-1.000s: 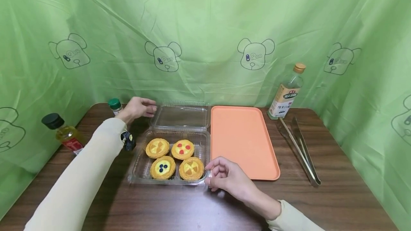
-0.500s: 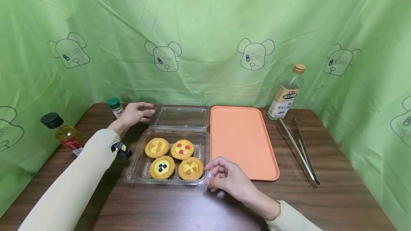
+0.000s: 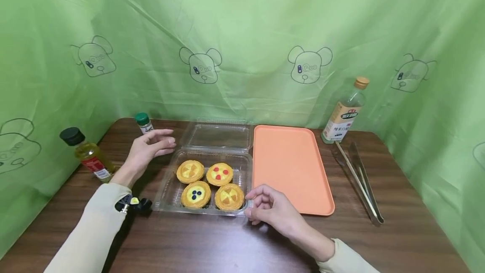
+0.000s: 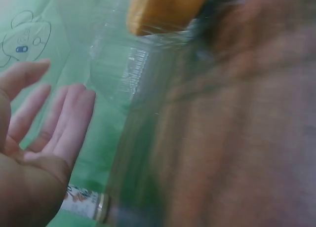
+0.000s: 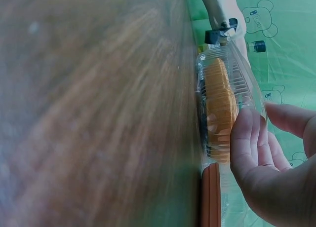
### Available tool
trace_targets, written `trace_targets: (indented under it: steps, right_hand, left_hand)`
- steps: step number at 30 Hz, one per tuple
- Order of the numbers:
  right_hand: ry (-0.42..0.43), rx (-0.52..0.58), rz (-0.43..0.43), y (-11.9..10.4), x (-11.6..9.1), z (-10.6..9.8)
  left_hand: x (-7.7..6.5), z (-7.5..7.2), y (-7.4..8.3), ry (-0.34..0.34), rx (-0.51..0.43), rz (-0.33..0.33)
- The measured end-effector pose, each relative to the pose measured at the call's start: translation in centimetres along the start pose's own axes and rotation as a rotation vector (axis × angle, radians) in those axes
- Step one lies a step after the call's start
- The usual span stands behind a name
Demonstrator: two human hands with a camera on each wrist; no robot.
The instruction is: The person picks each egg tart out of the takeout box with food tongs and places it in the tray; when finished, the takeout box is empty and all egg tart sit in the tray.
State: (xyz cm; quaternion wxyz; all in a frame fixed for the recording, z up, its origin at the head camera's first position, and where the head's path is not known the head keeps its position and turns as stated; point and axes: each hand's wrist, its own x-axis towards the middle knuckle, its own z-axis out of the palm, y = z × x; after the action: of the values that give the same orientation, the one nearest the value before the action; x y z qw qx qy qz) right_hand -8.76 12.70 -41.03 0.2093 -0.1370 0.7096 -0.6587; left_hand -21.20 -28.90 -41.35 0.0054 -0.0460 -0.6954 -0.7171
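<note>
A clear plastic clamshell box (image 3: 166, 197) stands with its lid (image 3: 217, 136) laid back. Inside sit several egg tarts, among them one with red dots (image 3: 219, 174), one with dark berries (image 3: 195, 194) and one with orange wedges (image 3: 229, 197). My right hand (image 3: 278, 212) pinches the box's near right corner between thumb and fingers; in the right wrist view the rim lies between them. Left of the lid, my left hand (image 3: 145, 151) hangs in the air with loosely bent fingers, apart from the box. The left wrist view shows that hand (image 4: 44, 133) with nothing in it.
Right of the box lies an orange tray (image 3: 291, 167), touching or nearly so. Metal tongs (image 3: 361, 180) rest farther right, before a vinegar bottle (image 3: 342, 115). At left stand an oil bottle (image 3: 91, 155) and a green-capped jar (image 3: 144, 122). A green curtain (image 3: 250, 87) surrounds the table.
My left hand has drawn back leftward and nearer, away from the lid. My right hand keeps its hold on the box corner. The head view has shifted slightly.
</note>
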Motion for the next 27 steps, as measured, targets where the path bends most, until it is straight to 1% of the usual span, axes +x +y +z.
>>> trace_targets:
  steps: [2, 3, 6, 9, 11, 14, 17, 20, 23, 27]
  right_hand:
    - [0.011, -0.009, 0.000, 0.0, -0.1, -0.2]
    - [0.015, -0.012, 0.003, 0.1, -0.2, -0.2]
    - [0.017, 0.002, 0.014, 0.2, -0.1, -0.2]
    - [0.011, 0.015, 0.012, 0.4, -0.1, -0.1]
    - [0.006, 0.021, -0.001, 0.4, 0.0, 0.0]
    - [0.004, 0.028, -0.019, 0.5, 0.1, 0.2]
    - [-0.003, 0.044, -0.025, 0.6, 0.2, 0.3]
    - [-0.012, 0.056, -0.025, 0.7, 0.3, 0.3]
    - [-0.008, 0.048, -0.024, 0.6, 0.3, 0.2]
    - [-0.003, 0.022, -0.025, 0.4, 0.2, 0.0]
  left_hand:
    - [-0.4, 0.2, -0.5, -0.028, -0.025, -0.001]
    - [-0.5, 0.2, -0.7, -0.043, -0.024, -0.015]
    - [-1.2, 0.0, -1.3, -0.086, 0.026, -0.075]
    - [-1.7, 0.0, -1.8, -0.129, 0.101, -0.127]
    - [-1.8, 0.1, -2.0, -0.142, 0.132, -0.136]
    - [-2.0, 0.1, -2.3, -0.141, 0.143, -0.124]
    - [-2.2, 0.0, -2.6, -0.138, 0.110, -0.102]
    - [-2.3, -0.2, -3.0, -0.150, 0.056, -0.070]
    - [-2.2, -0.2, -3.4, -0.164, -0.002, -0.044]
    - [-2.0, -0.1, -4.0, -0.176, -0.066, -0.028]
